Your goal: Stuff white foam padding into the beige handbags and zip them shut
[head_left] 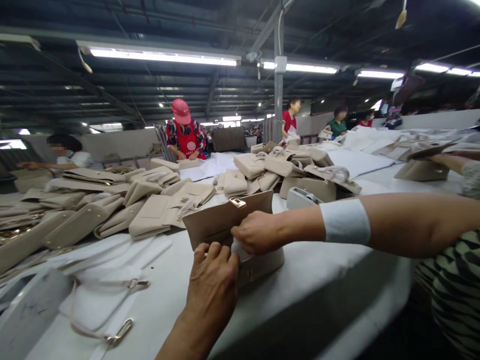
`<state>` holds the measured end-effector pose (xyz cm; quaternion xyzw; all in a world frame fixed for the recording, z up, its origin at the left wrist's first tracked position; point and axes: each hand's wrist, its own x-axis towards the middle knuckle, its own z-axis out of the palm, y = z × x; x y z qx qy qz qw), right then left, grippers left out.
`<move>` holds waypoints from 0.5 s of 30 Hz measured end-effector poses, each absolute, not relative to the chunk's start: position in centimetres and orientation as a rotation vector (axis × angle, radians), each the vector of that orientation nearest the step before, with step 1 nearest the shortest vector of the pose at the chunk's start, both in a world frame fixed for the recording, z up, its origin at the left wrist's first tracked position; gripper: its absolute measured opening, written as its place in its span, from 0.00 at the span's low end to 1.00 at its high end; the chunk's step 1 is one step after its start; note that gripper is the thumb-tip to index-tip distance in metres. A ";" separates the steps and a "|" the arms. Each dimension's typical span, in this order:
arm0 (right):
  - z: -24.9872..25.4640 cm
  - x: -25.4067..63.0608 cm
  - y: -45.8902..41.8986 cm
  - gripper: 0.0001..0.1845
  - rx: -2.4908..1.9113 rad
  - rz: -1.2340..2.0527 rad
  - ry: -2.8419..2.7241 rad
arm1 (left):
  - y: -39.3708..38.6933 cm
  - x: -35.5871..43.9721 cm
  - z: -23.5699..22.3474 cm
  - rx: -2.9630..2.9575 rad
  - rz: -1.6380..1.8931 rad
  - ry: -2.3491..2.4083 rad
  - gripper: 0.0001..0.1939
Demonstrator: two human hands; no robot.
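Note:
A beige handbag (262, 265) stands on the white-covered table in front of me. Its flap is raised, and a gold clasp (237, 202) shows at the flap's top edge. My left hand (214, 280) has its fingers curled over the bag's near left rim. Held in a fist at the bag's mouth, my right hand (258, 233) grips a thin white crumpled sheet (240, 251); whether it is paper or plastic I cannot tell. The bag's inside is mostly hidden behind my hands.
Many beige handbags lie heaped to the left (150, 215) and beyond. A strap with gold hooks (119, 334) rests at the near left. A grey box-like object (302, 197) sits behind my right wrist. Co-workers stand around, one in a red cap (181, 112); another's hand touches a bag (423, 169) at right.

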<state>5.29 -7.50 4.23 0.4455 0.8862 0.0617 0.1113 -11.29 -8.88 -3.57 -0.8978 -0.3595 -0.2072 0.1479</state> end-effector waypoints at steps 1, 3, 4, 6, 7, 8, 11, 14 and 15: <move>3.8 5.1 -7.3 0.16 1.279 0.172 2.628 | -8.8 -11.1 -3.7 -2.588 -0.588 -1.021 0.06; 3.1 4.8 -7.0 0.17 1.286 0.132 2.650 | -8.7 -11.0 -4.1 -2.619 -0.579 -0.989 0.08; 2.9 4.7 -6.8 0.17 1.315 0.114 2.659 | -8.6 -11.0 -4.2 -2.635 -0.578 -0.971 0.09; 2.5 4.6 -6.6 0.14 1.389 0.101 2.671 | -8.7 -11.0 -4.4 -2.659 -0.613 -0.929 0.09; 2.3 4.5 -6.5 0.13 1.424 0.094 2.669 | -8.8 -11.1 -4.5 -2.673 -0.641 -0.906 0.09; 2.1 4.5 -6.4 0.12 1.451 0.087 2.661 | -9.0 -11.2 -4.5 -2.691 -0.666 -0.885 0.08; 1.7 4.5 -6.1 0.12 1.543 0.046 2.622 | -9.1 -11.4 -4.0 -2.792 -0.669 -0.875 0.03; 2.1 4.8 -5.6 0.15 1.669 -0.061 2.586 | -8.2 -11.2 -2.3 -2.941 -0.530 -0.991 0.17; 2.4 5.0 -5.5 0.16 1.706 -0.100 2.576 | -7.8 -10.9 -1.6 -2.973 -0.463 -1.054 0.20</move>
